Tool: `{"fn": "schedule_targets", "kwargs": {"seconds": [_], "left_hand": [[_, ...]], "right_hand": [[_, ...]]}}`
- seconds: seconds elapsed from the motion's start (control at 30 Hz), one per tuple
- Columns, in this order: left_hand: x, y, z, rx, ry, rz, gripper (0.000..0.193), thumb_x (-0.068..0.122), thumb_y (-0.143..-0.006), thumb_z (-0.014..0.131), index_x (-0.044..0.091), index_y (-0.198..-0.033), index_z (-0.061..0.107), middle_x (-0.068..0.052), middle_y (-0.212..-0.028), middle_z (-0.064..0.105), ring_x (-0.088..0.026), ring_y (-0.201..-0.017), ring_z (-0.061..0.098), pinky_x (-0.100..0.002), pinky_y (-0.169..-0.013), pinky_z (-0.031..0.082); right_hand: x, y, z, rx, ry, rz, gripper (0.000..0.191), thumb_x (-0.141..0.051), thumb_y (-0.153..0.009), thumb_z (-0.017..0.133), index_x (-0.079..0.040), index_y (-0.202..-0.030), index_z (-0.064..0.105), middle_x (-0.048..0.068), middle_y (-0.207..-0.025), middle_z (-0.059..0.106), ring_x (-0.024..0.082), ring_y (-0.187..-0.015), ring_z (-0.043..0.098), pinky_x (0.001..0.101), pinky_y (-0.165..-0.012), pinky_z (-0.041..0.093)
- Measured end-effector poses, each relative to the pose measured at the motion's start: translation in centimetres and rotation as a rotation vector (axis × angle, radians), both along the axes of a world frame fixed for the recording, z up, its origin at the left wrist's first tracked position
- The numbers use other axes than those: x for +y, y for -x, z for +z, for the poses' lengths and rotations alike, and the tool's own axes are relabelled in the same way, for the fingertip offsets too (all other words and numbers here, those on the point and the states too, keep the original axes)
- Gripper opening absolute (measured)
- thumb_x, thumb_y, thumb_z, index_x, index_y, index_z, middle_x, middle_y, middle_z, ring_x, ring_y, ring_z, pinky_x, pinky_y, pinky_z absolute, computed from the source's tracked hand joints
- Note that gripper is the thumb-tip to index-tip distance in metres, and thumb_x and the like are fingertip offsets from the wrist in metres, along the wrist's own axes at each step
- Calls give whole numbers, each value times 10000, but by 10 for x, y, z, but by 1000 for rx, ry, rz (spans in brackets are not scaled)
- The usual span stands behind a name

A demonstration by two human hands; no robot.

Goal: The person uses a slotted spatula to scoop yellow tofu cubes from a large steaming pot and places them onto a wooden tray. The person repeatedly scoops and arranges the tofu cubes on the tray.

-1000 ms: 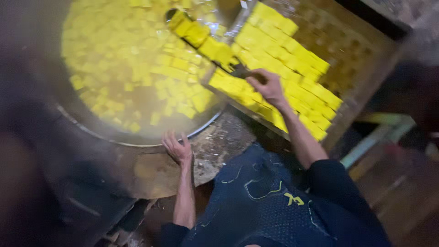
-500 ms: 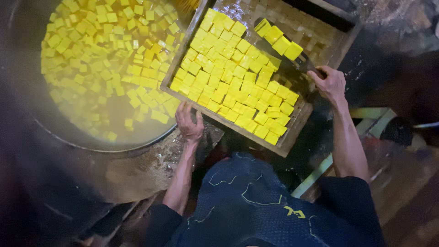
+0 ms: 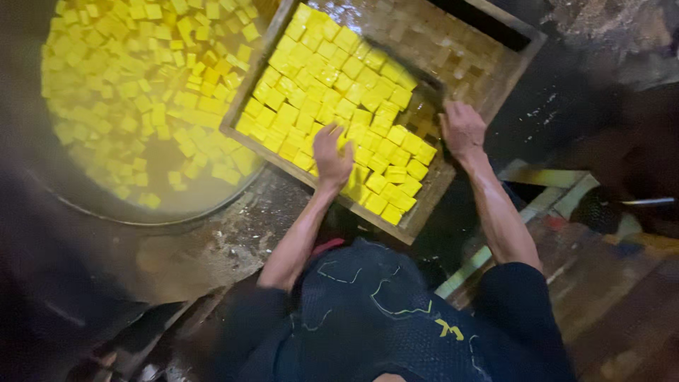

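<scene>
My hands on a tray of yellow cubes

My left hand (image 3: 331, 154) lies flat, fingers released, on the yellow cubes (image 3: 332, 78) in the wooden tray (image 3: 424, 205); my right hand (image 3: 461, 129) grasps a dark scraper (image 3: 410, 71).

A shallow wooden tray (image 3: 424, 205) lies tilted under both hands, its far corner overhanging a wide pan. Glossy yellow cubes (image 3: 332, 85) pack its left part in rows, beneath the left hand (image 3: 331, 154); the right hand (image 3: 463, 129) rests beside them.

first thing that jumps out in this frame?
The bright yellow cubes, packed in rows in a wooden tray at centre. More float in the big round vat at upper left. The left hand lies flat on the cubes; the right hand is at the tray's right side.
</scene>
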State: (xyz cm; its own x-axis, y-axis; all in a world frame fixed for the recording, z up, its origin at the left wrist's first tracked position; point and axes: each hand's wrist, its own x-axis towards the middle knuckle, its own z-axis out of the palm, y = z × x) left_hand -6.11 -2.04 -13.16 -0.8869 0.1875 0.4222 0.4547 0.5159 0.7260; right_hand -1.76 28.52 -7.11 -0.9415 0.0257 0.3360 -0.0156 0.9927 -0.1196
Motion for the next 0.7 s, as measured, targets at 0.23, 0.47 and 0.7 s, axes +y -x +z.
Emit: {"fn": "schedule_targets", "kwargs": {"seconds": [0.23, 0.47, 0.7], "left_hand": [[148, 72, 19, 38, 448, -251, 770, 342, -797, 780, 30, -1423, 457, -261, -1526, 367, -454, -1458, 253, -645, -1176, 217], [120, 75, 12, -12, 610, -398, 847, 474, -856, 731, 74, -1529, 408, -229, -1598, 343, -406, -1508, 254, -717, -1165, 173], [-101, 26, 1, -68, 209, -146, 536, 400, -957, 682, 115, -1402, 592, -163, -1499, 524, -353, -1429, 470, -576, -1205, 358]], "right_hand": [[-8, -26, 27, 164, 296, -297, 290, -196, -1008, 753, -55, -1248, 671, 156, -1092, 672, 371, -954, 686, 431, -781, 553], [-5, -118, 6, 234, 662, -478, 281, -178, -1048, 726, 18, -1243, 682, 129, -1022, 710, 224, -889, 694, 356, -784, 554], [-109, -48, -21, 54, 1177, -417, 244, -182, -1076, 683, 48, -1159, 686, 32, -818, 652, 91, -679, 576, 245, -610, 463]]}}
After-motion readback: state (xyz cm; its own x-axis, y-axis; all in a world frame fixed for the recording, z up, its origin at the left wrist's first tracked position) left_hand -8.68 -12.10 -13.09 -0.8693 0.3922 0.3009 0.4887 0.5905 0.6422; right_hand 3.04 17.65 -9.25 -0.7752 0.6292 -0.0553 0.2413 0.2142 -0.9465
